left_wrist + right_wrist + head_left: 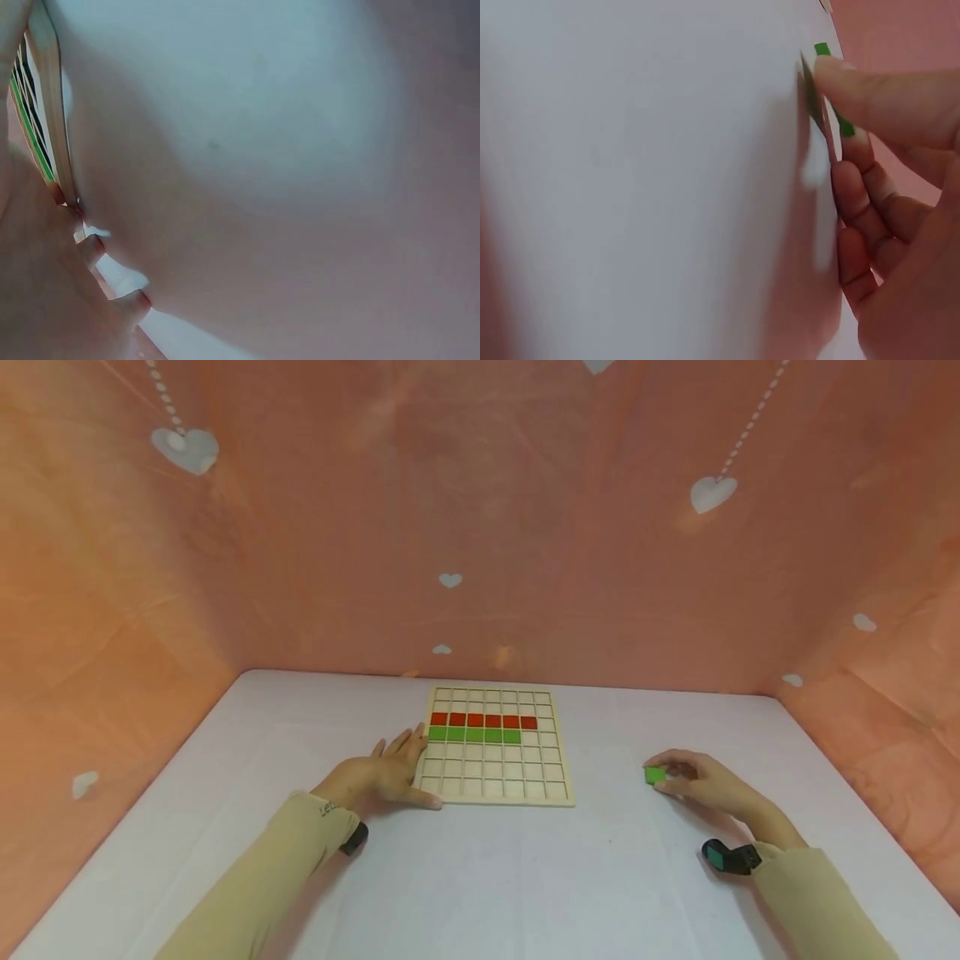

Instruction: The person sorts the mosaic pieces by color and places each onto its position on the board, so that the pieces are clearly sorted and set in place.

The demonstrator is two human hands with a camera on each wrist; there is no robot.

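A pale wooden grid board [495, 787] lies on the white table. Across it runs a row of several red square tiles [476, 720], with a shorter row of several green square tiles [476, 735] directly below. My left hand [386, 772] rests at the board's left edge, fingers spread and thumb by the lower left corner. Well to the right of the board, my right hand [697, 781] pinches a green square tile [655, 775] between thumb and fingers. The right wrist view shows this green tile [847, 126] edge-on, partly behind the thumb; a dark green sliver beside it is unclear.
The white table [517, 877] runs up to an orange-pink cloth backdrop [480, 527] printed with pale hearts. Similar cloth hangs on the left and right sides. Dark wrist devices sit at the left wrist [354, 839] and right wrist [738, 858].
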